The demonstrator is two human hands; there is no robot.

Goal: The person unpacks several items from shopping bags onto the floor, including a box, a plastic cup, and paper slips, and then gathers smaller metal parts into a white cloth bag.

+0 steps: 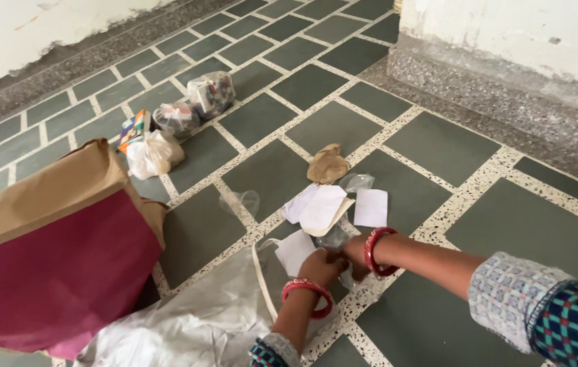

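Two hands meet low on the tiled floor (438, 146), close together over a small clear plastic bag (335, 239). The left hand (323, 266), with a red bangle (309, 292) at the wrist, has its fingers curled down onto the plastic, and the right hand (355, 250), wearing its own red bangle (374, 251), has its fingers bent in against the same spot. Both look to be pinching the bag between them, though the fingertips are too small and crowded to tell exactly how they grip. The bag lies on the floor directly under the hands, touching a white paper slip (294, 251) just to the left.

Just beyond the hands lie more white papers (319, 207) in a loose overlapping heap, and another single white sheet (371, 207) beside them. A crumpled brown paper bag (327, 164) sits a little farther off, with a second crinkled clear wrapper (357, 182) next to it and another clear bag (241, 201) to the left. A large white plastic sheet (194, 319) spreads near the left forearm. At the far left stands a big brown and maroon paper bag (58, 251). Behind it, well apart from the hands, a row of small knotted plastic bundles (177, 119) rests on the tiles beside a colourful little box (133, 129).
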